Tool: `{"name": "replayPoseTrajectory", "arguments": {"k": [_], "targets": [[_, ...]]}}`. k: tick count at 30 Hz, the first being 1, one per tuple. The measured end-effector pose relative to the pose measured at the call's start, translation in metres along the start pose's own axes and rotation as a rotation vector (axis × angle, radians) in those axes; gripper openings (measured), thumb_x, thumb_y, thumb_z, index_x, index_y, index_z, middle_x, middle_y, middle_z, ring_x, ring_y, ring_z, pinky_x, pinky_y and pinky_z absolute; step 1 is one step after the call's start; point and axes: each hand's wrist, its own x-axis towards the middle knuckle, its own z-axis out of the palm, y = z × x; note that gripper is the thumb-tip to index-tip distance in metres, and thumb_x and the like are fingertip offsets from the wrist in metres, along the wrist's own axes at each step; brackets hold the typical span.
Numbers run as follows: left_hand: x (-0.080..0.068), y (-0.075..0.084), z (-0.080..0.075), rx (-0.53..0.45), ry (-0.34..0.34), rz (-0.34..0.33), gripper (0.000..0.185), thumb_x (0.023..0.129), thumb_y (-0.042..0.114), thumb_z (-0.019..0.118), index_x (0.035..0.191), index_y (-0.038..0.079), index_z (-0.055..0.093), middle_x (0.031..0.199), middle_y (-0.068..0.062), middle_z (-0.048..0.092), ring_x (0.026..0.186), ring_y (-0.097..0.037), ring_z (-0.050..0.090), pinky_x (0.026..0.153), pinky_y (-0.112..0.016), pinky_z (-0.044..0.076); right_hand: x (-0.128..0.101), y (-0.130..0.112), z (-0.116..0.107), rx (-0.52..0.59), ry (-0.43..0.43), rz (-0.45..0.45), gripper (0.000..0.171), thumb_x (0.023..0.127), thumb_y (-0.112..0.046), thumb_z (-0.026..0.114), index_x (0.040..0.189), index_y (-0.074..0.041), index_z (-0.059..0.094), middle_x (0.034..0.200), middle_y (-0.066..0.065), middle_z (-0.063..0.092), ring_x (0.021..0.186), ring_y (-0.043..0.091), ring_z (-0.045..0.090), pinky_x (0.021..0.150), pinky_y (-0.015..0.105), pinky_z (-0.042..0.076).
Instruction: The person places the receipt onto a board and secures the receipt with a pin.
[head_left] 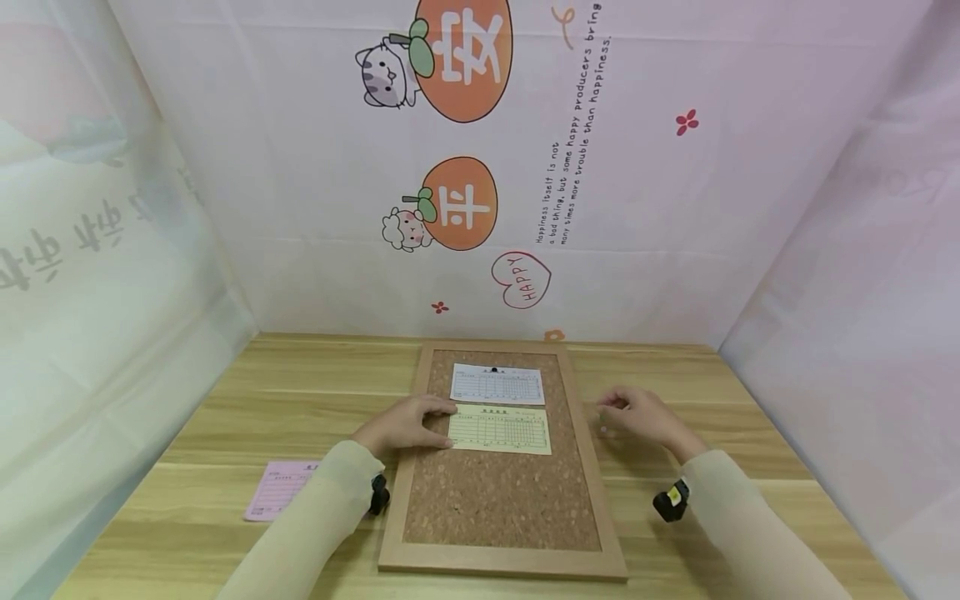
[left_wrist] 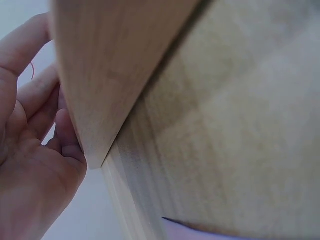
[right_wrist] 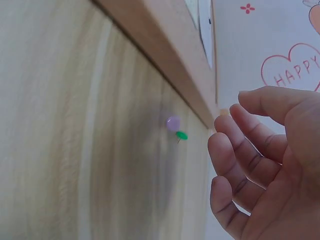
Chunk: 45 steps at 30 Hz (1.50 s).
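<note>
The left hand is pressing straight fingers on the yellow slip lying mid-corkboard; the right hand, released, is hovering over pushpins at the board's 3 o'clock.

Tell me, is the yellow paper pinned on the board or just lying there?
Just lying there: no pin shows on the yellow paper; the left hand holds its edge.

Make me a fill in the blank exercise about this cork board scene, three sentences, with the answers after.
1. The left hand rests on the edge of the ______ form on the cork board.
2. Left of the board, partly under the sleeve, lies a ______ slip.
3. Near the right hand, a purple and a ______ pushpin lie on the table.

Missing words: yellow; pink; green
</note>
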Motion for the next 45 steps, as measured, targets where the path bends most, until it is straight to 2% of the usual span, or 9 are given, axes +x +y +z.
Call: {"name": "replayPoseTrajectory", "arguments": {"k": [6, 11, 18, 30, 45], "targets": [[-0.002, 0.004, -0.001, -0.025, -0.006, 0.006, 0.059, 0.086, 0.024, 0.082, 0.138, 0.006, 0.060, 0.145, -0.008, 0.053, 0.137, -0.029, 0.044, 0.112, -0.046, 0.036, -0.002, 0.012, 0.001, -0.004, -0.008, 0.033, 0.025, 0.100, -0.017, 0.062, 0.113, 0.004, 0.066, 0.099, 0.010, 0.066, 0.090, 0.022, 0.059, 0.076, 0.036, 0.051], [-0.002, 0.006, -0.002, -0.018, -0.011, 0.016, 0.059, 0.087, 0.023, 0.082, 0.138, 0.005, 0.059, 0.145, -0.010, 0.053, 0.137, -0.030, 0.044, 0.112, -0.047, 0.036, -0.001, 0.019, 0.005, 0.044, -0.044, 0.079, 0.022, 0.101, -0.017, 0.061, 0.110, 0.003, 0.066, 0.095, 0.010, 0.065, 0.080, 0.022, 0.060, 0.067, 0.035, 0.052], [-0.002, 0.006, -0.002, -0.023, -0.008, 0.012, 0.059, 0.087, 0.022, 0.081, 0.139, 0.005, 0.059, 0.145, -0.009, 0.053, 0.137, -0.031, 0.043, 0.112, -0.047, 0.036, 0.000, 0.028, 0.008, 0.068, -0.058, 0.116, 0.027, 0.100, -0.019, 0.063, 0.113, 0.005, 0.064, 0.088, 0.007, 0.063, 0.072, 0.019, 0.056, 0.058, 0.030, 0.049], [-0.002, 0.003, -0.001, -0.039, -0.008, 0.013, 0.060, 0.086, 0.023, 0.082, 0.138, 0.005, 0.059, 0.145, -0.009, 0.053, 0.136, -0.030, 0.045, 0.112, -0.047, 0.037, 0.001, 0.035, 0.012, 0.051, -0.074, 0.100, 0.018, 0.101, -0.017, 0.062, 0.104, 0.001, 0.065, 0.080, 0.005, 0.061, 0.069, 0.018, 0.054, 0.057, 0.028, 0.048], [-0.002, 0.000, 0.001, -0.014, -0.002, 0.028, 0.059, 0.086, 0.022, 0.082, 0.137, 0.005, 0.060, 0.145, -0.010, 0.053, 0.137, -0.031, 0.043, 0.114, -0.047, 0.034, 0.000, 0.034, 0.016, 0.028, -0.067, 0.097, 0.015, 0.101, -0.017, 0.062, 0.096, -0.003, 0.066, 0.078, 0.003, 0.058, 0.068, 0.017, 0.051, 0.058, 0.028, 0.045]]}}
